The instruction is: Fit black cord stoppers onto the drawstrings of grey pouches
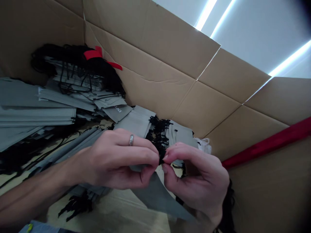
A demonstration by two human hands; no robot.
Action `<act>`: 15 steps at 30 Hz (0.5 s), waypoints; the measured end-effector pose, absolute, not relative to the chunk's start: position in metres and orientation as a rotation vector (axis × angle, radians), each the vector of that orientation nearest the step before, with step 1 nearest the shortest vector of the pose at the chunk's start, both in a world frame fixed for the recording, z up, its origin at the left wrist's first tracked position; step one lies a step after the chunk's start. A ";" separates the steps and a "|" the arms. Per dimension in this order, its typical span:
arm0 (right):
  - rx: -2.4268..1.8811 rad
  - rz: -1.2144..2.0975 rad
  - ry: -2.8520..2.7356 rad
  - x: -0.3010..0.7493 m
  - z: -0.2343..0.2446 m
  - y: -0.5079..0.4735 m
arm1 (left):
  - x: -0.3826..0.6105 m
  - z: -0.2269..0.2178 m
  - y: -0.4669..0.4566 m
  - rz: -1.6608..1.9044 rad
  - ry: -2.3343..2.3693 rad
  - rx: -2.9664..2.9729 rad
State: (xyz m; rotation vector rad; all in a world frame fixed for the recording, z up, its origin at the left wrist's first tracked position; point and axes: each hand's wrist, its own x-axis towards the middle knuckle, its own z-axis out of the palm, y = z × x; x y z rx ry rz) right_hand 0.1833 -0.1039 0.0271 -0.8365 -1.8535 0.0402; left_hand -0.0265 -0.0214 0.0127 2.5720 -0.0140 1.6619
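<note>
My left hand point(116, 158), with a ring on one finger, and my right hand point(194, 176) meet in front of me, fingertips pinched together. Between them they grip a flat grey paper bag point(157, 194) and its black cord handle point(160, 154). The bag hangs down and toward me from the pinch. Just behind my hands lies a fanned stack of similar grey bags point(143, 121) with a cluster of black cord ends point(157, 129).
Brown cardboard walls point(157, 42) enclose the work area on the left, back and right. More grey bags are piled at the left point(36, 110), topped by black cords and a red ribbon point(93, 53). A red strip point(267, 142) runs along the right wall.
</note>
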 end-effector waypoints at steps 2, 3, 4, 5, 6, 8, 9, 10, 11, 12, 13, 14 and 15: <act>-0.819 0.071 -1.831 0.184 0.027 -0.104 | -0.026 0.013 -0.022 1.675 -0.047 2.525; -0.809 0.087 -1.818 0.183 0.026 -0.103 | -0.026 0.014 -0.022 1.682 -0.057 2.500; -0.804 0.107 -1.806 0.183 0.026 -0.103 | -0.025 0.014 -0.022 1.694 -0.065 2.474; -0.801 0.125 -1.792 0.182 0.026 -0.103 | -0.025 0.015 -0.021 1.698 -0.070 2.456; -0.794 0.142 -1.777 0.180 0.026 -0.102 | -0.024 0.015 -0.021 1.700 -0.075 2.440; -0.777 0.177 -1.743 0.177 0.027 -0.101 | -0.023 0.016 -0.021 1.711 -0.091 2.415; -0.766 0.195 -1.723 0.175 0.027 -0.101 | -0.023 0.016 -0.021 1.724 -0.093 2.405; -0.755 0.215 -1.701 0.174 0.028 -0.100 | -0.023 0.016 -0.021 1.743 -0.096 2.394; -0.753 0.238 -1.679 0.172 0.028 -0.100 | -0.025 0.016 -0.022 1.769 -0.092 2.383; -0.759 0.264 -1.655 0.171 0.028 -0.099 | -0.027 0.016 -0.023 1.772 -0.065 2.393; -0.769 0.285 -1.633 0.170 0.028 -0.099 | -0.031 0.016 -0.024 1.762 -0.030 2.412; -0.778 0.298 -1.617 0.170 0.028 -0.099 | -0.034 0.015 -0.026 1.724 0.025 2.442; -0.791 0.297 -1.607 0.171 0.028 -0.099 | -0.038 0.014 -0.027 1.644 0.091 2.480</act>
